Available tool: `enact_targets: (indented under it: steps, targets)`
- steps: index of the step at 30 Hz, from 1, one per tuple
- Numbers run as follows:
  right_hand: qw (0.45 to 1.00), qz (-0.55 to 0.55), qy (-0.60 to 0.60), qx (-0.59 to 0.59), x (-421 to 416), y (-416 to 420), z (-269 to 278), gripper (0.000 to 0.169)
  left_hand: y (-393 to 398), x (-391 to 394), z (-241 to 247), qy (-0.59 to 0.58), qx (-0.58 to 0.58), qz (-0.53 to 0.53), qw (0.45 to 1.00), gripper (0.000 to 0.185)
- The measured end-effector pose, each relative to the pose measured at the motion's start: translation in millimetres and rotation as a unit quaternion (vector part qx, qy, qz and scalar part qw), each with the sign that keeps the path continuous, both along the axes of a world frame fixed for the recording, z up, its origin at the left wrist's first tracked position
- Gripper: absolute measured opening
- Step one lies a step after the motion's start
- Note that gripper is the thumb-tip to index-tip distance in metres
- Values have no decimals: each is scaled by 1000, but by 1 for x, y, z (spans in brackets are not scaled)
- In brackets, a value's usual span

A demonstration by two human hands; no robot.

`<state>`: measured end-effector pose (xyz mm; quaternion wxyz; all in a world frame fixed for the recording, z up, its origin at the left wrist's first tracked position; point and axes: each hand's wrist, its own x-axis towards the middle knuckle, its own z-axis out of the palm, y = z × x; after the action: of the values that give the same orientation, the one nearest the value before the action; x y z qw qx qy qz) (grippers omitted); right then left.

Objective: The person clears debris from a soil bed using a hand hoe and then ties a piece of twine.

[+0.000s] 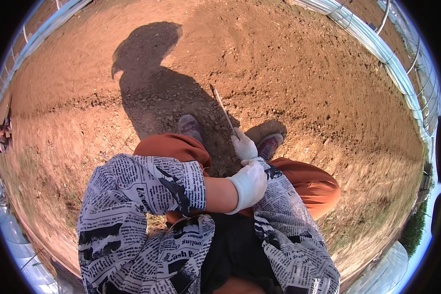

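Observation:
My right hand, in a white work glove, grips one end of a thin, rod-like tool. The tool slants up and to the left over the soil, and its far tip looks dark; its exact kind is unclear. My left forearm crosses in front of my body. At the cuff of the right sleeve, just behind the right wrist, my gloved left hand has its fingers closed on the cloth. Both sleeves belong to a newspaper-print shirt.
I squat on bare brown soil, knees apart, shoes in front of me. My shadow falls ahead. Rolled plastic film on hoops curves along the right. Another person is at the far left. Dry grass grows beside me.

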<state>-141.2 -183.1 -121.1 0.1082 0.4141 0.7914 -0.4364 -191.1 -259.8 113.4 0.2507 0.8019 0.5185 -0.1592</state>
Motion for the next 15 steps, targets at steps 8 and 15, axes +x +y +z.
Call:
enact_targets:
  steps: [8,15]
  targets:
    - [989,-75,79,99,-53,53,-16,43,-1,-15,3,0,54,39,998,26]
    - [996,15,-79,42,-8,3,-7,52,3,-10,3,-22,82,16,996,24]
